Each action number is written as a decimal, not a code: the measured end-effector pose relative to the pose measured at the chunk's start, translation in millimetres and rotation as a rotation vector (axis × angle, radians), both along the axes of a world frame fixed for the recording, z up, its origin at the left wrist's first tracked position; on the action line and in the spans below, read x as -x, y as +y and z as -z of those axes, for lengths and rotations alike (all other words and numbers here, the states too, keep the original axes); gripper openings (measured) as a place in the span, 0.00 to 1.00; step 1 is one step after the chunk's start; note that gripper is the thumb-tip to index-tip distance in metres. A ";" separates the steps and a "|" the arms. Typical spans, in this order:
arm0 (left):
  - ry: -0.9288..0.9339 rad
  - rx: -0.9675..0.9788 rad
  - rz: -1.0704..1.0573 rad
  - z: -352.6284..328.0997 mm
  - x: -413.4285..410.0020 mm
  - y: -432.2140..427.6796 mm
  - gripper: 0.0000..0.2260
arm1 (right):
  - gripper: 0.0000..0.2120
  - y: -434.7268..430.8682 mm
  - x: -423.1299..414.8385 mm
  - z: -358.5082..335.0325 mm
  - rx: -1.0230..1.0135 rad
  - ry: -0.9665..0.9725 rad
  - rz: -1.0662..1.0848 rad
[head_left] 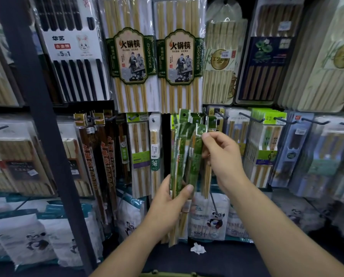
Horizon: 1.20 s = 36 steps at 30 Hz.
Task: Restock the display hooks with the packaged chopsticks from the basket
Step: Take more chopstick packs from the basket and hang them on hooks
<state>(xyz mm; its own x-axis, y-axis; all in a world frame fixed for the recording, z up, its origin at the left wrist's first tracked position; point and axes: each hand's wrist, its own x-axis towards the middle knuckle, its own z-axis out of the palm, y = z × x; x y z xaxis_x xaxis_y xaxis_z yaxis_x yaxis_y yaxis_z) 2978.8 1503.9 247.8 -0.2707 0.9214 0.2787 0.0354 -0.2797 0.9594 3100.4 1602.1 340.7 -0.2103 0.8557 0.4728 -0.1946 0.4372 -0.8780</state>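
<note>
green-labelled chopstick packs [184, 156] — fanned bundle, left hand [170, 204] gripping, right hand [222, 154] pinching one

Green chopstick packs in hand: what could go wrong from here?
1. The left-hand grip holds the green packs low while their tops fan out; one may slip out.
2. The right-hand grip pinches just one header edge; pulling may drag neighbours loose or tear it.

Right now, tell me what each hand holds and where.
Left hand grips the bundle of green chopstick packs low down; right hand pinches one pack by its top edge.
</note>
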 end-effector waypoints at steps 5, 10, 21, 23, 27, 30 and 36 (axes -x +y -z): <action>-0.065 0.046 -0.079 0.2 5.0 -0.2 0.28 | 0.13 22.6 -5.1 -9.5 -0.028 -0.028 0.193; -0.011 0.015 -0.091 1.1 5.4 2.2 0.06 | 0.15 40.0 -7.6 -13.4 -0.021 -0.056 0.247; -0.022 0.049 -0.040 -0.9 -3.0 2.9 0.05 | 0.15 50.5 -4.3 -14.9 0.039 -0.086 0.280; -0.025 0.047 -0.037 -0.9 -2.9 2.4 0.06 | 0.15 51.4 -3.7 -15.6 0.031 -0.091 0.289; -0.006 0.042 -0.040 -1.2 -2.5 1.1 0.05 | 0.15 55.3 -2.0 -13.4 0.034 -0.107 0.298; 0.026 0.039 -0.029 -3.8 -3.0 -0.2 0.05 | 0.17 57.9 -2.1 -8.3 0.034 -0.127 0.311; 0.038 0.025 -0.015 -7.6 -4.6 -0.5 0.06 | 0.11 52.6 -10.3 -1.8 0.080 -0.121 0.343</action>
<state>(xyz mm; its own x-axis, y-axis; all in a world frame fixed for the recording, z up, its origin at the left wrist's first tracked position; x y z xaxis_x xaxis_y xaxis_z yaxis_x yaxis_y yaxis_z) 2983.4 1503.4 255.4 -0.2738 0.9244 0.2656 0.0764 -0.2544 0.9641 3110.7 1654.7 342.5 0.0444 0.9196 0.3903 0.0588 0.3876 -0.9199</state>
